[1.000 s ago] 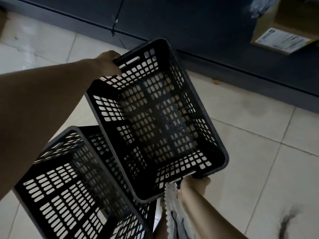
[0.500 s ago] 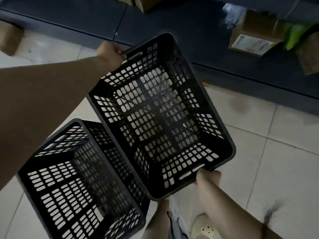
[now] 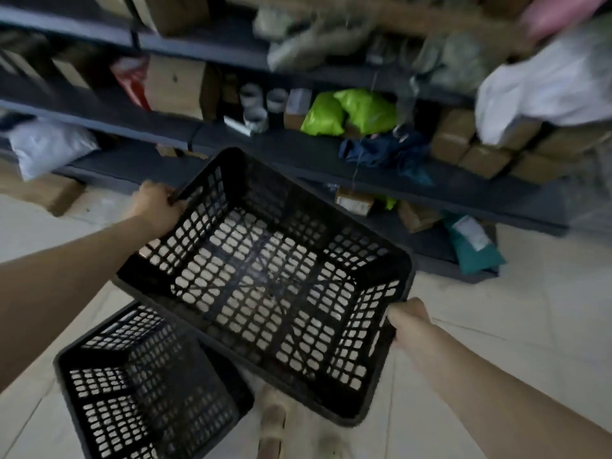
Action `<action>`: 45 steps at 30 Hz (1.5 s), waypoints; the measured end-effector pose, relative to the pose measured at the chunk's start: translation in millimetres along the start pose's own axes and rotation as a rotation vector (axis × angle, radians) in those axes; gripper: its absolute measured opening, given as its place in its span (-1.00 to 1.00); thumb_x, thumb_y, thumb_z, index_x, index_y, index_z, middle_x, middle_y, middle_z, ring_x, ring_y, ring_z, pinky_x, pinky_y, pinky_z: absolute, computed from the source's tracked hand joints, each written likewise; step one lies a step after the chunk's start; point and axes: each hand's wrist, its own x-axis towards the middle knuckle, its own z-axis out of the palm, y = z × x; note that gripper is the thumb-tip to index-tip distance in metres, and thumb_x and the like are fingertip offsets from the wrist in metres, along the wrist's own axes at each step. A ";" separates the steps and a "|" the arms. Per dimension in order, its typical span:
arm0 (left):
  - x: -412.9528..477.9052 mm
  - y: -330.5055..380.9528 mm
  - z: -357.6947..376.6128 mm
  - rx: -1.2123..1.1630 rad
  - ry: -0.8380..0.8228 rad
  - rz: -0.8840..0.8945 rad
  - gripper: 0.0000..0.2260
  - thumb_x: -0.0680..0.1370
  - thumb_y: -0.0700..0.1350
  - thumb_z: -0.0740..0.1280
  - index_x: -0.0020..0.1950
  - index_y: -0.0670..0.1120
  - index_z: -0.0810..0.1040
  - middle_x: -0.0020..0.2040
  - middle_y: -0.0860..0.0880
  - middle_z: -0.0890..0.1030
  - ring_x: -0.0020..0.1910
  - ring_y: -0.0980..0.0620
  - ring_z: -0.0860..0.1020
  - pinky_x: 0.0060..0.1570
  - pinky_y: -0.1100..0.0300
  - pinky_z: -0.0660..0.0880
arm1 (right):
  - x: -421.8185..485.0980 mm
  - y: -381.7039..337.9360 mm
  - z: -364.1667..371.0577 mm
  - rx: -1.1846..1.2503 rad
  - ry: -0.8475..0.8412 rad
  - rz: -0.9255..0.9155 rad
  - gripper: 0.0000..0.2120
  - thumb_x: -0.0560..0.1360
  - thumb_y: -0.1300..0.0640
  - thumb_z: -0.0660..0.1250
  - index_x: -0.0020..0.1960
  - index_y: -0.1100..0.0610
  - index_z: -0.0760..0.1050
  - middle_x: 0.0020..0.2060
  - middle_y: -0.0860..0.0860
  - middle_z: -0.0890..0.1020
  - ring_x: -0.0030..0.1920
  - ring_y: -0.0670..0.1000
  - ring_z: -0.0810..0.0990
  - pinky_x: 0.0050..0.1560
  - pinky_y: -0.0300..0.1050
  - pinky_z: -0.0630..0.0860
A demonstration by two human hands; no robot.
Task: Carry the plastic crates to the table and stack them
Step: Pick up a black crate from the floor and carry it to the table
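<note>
I hold a black perforated plastic crate (image 3: pixel 265 283) in the air, open side up and empty. My left hand (image 3: pixel 155 207) grips its far left rim. My right hand (image 3: pixel 407 323) grips the handle slot on its near right end. A second black crate (image 3: pixel 145 385) of the same kind rests on the tiled floor at the lower left, partly under the held one. No table is in view.
Dark shelving (image 3: pixel 331 154) runs across the top, loaded with cardboard boxes (image 3: pixel 175 84), green bags (image 3: pixel 347 111), a white bag (image 3: pixel 546 87) and blue cloth (image 3: pixel 384 150). A teal parcel (image 3: pixel 473 243) leans at the shelf foot. My feet (image 3: pixel 271 422) stand on pale floor tiles.
The held crate has risen and levelled off, away from the crate on the floor. My view has tilted up, so the shelves and their contents show now.
</note>
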 end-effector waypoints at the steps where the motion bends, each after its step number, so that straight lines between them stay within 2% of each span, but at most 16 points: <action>1: -13.1 4.3 -17.9 -0.022 -0.010 0.014 -0.79 0.52 -0.05 0.32 -0.21 -0.17 0.51 -0.16 -0.32 0.56 -0.10 -0.33 0.58 -0.16 -0.09 0.52 | -5.0 -12.1 -24.5 -0.063 0.005 -0.037 -0.63 0.31 0.13 0.37 0.10 0.18 0.47 -0.09 0.15 0.64 -0.18 0.17 0.66 -0.22 0.07 0.67; 5: -78.5 31.7 -95.8 -0.114 -0.102 0.002 -0.76 0.62 -0.05 0.18 -0.19 -0.13 0.47 -0.11 -0.28 0.62 -0.15 -0.20 0.56 -0.19 0.05 0.44 | -43.8 -54.9 -130.0 -0.218 0.076 -0.290 -0.69 0.27 0.17 0.30 0.00 0.20 0.48 -0.05 0.21 0.63 -0.07 0.25 0.66 -0.04 0.20 0.64; 7: -105.0 45.4 -123.0 -0.177 -0.138 -0.011 -0.76 0.60 -0.02 0.22 -0.16 -0.15 0.49 -0.16 -0.25 0.62 -0.20 -0.17 0.58 -0.18 -0.03 0.57 | -108.4 -79.9 -183.5 -0.227 0.122 -0.374 -0.75 0.36 0.14 0.27 0.02 0.17 0.46 0.00 0.15 0.59 0.03 0.25 0.62 0.01 0.06 0.60; 11: -155.5 96.9 -169.2 -0.186 -0.211 -0.037 -0.58 0.59 0.04 0.25 -0.38 -0.19 0.41 -0.48 -0.13 0.48 -0.45 -0.10 0.50 -0.33 0.11 0.45 | -205.8 -107.1 -277.9 -0.217 0.203 -0.471 -0.74 0.56 0.18 0.24 0.22 0.25 0.42 0.10 0.17 0.52 0.04 0.21 0.56 -0.12 -0.07 0.45; 13: -172.5 129.8 -191.2 -0.190 -0.246 -0.007 -0.55 0.61 0.00 0.23 -0.45 -0.15 0.38 -0.61 -0.03 0.40 -0.56 -0.03 0.41 -0.44 0.18 0.31 | -241.8 -114.5 -325.3 -0.216 0.239 -0.522 -0.84 0.56 0.20 0.23 0.06 0.29 0.44 0.00 0.19 0.54 0.00 0.19 0.55 -0.15 -0.09 0.42; 16: -183.0 177.0 -225.2 -0.134 -0.307 0.071 -0.54 0.63 -0.04 0.20 -0.46 -0.16 0.40 -0.60 -0.03 0.41 -0.62 0.03 0.40 -0.52 0.25 0.32 | -289.6 -114.2 -395.3 -0.268 0.262 -0.546 -0.83 0.58 0.20 0.23 -0.17 0.23 0.43 -0.15 0.16 0.51 -0.14 0.13 0.53 -0.32 -0.11 0.33; 18: -189.5 216.5 -245.8 -0.115 -0.294 0.131 -0.61 0.61 -0.01 0.23 -0.37 -0.16 0.48 -0.52 -0.06 0.49 -0.56 -0.01 0.49 -0.47 0.22 0.43 | -316.8 -98.0 -445.0 -0.238 0.268 -0.558 -0.85 0.59 0.21 0.23 0.05 0.29 0.49 0.02 0.25 0.55 -0.03 0.16 0.58 -0.21 -0.12 0.39; 20: -191.7 265.2 -256.4 -0.124 -0.272 0.198 -0.67 0.58 0.01 0.26 -0.31 -0.13 0.55 -0.48 -0.06 0.55 -0.50 -0.03 0.54 -0.42 0.15 0.49 | -335.7 -71.1 -496.4 -0.145 0.291 -0.577 -0.87 0.60 0.26 0.23 0.08 0.32 0.43 -0.04 0.22 0.54 -0.18 0.10 0.56 -0.18 -0.09 0.47; 24: -214.4 381.3 -263.0 -0.138 -0.290 0.314 -0.62 0.57 0.05 0.25 -0.30 -0.16 0.62 -0.45 -0.10 0.58 -0.51 -0.02 0.52 -0.34 0.13 0.45 | -347.6 -18.2 -598.4 0.024 0.323 -0.561 -0.84 0.58 0.30 0.24 -0.19 0.22 0.39 -0.13 0.16 0.51 -0.39 -0.02 0.44 -0.42 -0.19 0.39; 29: -224.4 516.5 -214.8 -0.253 -0.322 0.402 -0.61 0.50 0.13 0.32 -0.17 -0.20 0.66 -0.33 -0.18 0.66 -0.40 -0.12 0.60 -0.27 -0.02 0.56 | -322.7 43.2 -731.9 0.241 0.452 -0.500 -0.79 0.54 0.32 0.28 -0.26 0.24 0.35 -0.53 0.11 0.40 -0.67 -0.01 0.39 -0.63 -0.29 0.28; 33: -376.8 624.0 -221.0 -0.310 -0.364 0.475 -0.68 0.58 -0.07 0.26 -0.22 -0.28 0.58 -0.42 -0.15 0.56 -0.49 -0.03 0.49 -0.45 0.24 0.47 | -296.4 93.0 -817.9 0.325 0.498 -0.441 -0.74 0.56 0.34 0.23 -0.30 0.23 0.33 -0.46 0.12 0.38 -0.57 0.03 0.37 -0.65 -0.29 0.28; 35: -413.6 669.1 -209.6 -0.308 -0.436 0.473 -0.73 0.60 -0.16 0.22 -0.22 -0.29 0.52 -0.43 -0.14 0.49 -0.51 -0.01 0.43 -0.59 0.37 0.37 | -283.3 112.8 -858.6 0.369 0.518 -0.415 -0.77 0.56 0.34 0.23 -0.27 0.21 0.34 -0.42 0.09 0.39 -0.47 0.01 0.36 -0.51 -0.21 0.35; 39: -427.3 756.0 -174.9 -0.364 -0.511 0.494 -0.71 0.57 -0.12 0.26 -0.31 -0.23 0.50 -0.47 -0.15 0.46 -0.48 -0.07 0.41 -0.36 0.18 0.33 | -256.3 136.5 -923.6 0.470 0.594 -0.338 -0.85 0.55 0.33 0.27 -0.19 0.31 0.40 -0.26 0.14 0.48 -0.32 0.08 0.46 -0.28 -0.11 0.40; 41: -426.5 799.7 -151.2 -0.338 -0.520 0.496 -0.67 0.57 -0.13 0.25 -0.38 -0.20 0.45 -0.51 -0.15 0.40 -0.56 -0.04 0.38 -0.43 0.24 0.30 | -240.6 142.2 -951.2 0.504 0.602 -0.303 -0.93 0.58 0.36 0.23 0.06 0.30 0.41 -0.02 0.23 0.50 -0.15 0.14 0.48 -0.15 -0.04 0.40; 43: -423.7 847.0 -118.3 -0.310 -0.567 0.513 -0.66 0.57 -0.15 0.23 -0.41 -0.15 0.35 -0.55 -0.09 0.27 -0.65 0.01 0.26 -0.56 0.34 0.22 | -211.7 141.4 -980.7 0.507 0.589 -0.277 -0.62 0.60 0.35 0.17 0.40 0.26 0.32 0.27 0.27 0.44 -0.01 0.14 0.42 -0.03 -0.04 0.36; 45: -416.4 893.7 -85.5 -0.311 -0.632 0.532 -0.68 0.57 -0.14 0.22 -0.38 -0.14 0.30 -0.53 -0.07 0.21 -0.64 0.04 0.20 -0.57 0.34 0.16 | -164.2 136.4 -1015.8 0.412 0.611 -0.231 -0.55 0.58 0.38 0.16 0.46 0.30 0.27 0.37 0.28 0.39 0.12 0.14 0.42 0.08 -0.06 0.36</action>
